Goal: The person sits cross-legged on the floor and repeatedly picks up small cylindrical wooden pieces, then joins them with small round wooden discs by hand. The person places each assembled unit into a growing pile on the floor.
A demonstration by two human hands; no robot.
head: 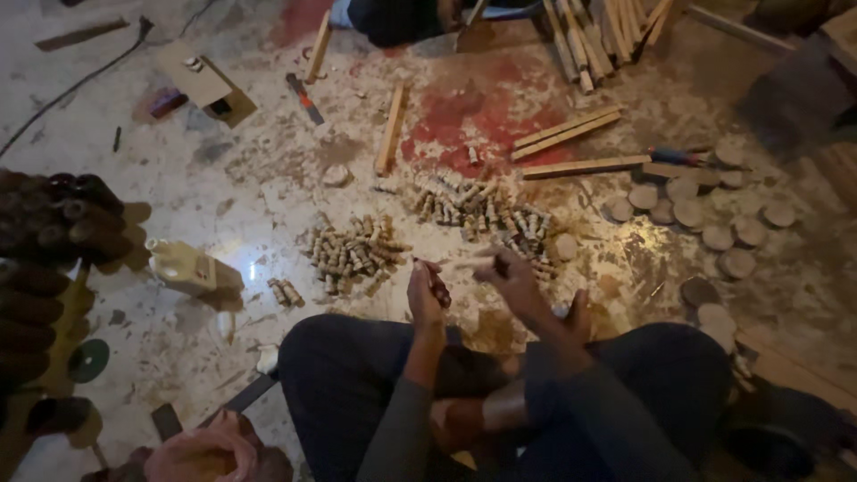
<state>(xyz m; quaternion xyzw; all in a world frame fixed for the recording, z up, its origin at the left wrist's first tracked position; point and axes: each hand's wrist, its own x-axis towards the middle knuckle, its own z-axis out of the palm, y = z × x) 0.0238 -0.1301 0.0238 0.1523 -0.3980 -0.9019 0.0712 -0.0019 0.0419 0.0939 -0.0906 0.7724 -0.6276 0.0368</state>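
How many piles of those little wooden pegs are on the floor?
3. A big pile lies ahead of the right hand, a second pile left of the left hand, and a tiny cluster beside the glue bottle. Dim light may hide more.

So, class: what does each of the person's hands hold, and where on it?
Left hand grips a small dark wooden piece around its lower part. Right hand pinches a thin pale stick at one end.

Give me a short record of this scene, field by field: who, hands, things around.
Person: sits cross-legged on a stained floor
Left hand: fingers closed on a small dark wooden piece
Right hand: holds a thin pale stick towards that piece
Ahead: two heaps of small turned pegs
Right: round wooden discs
Far side: wooden slats
Left: pale bottle
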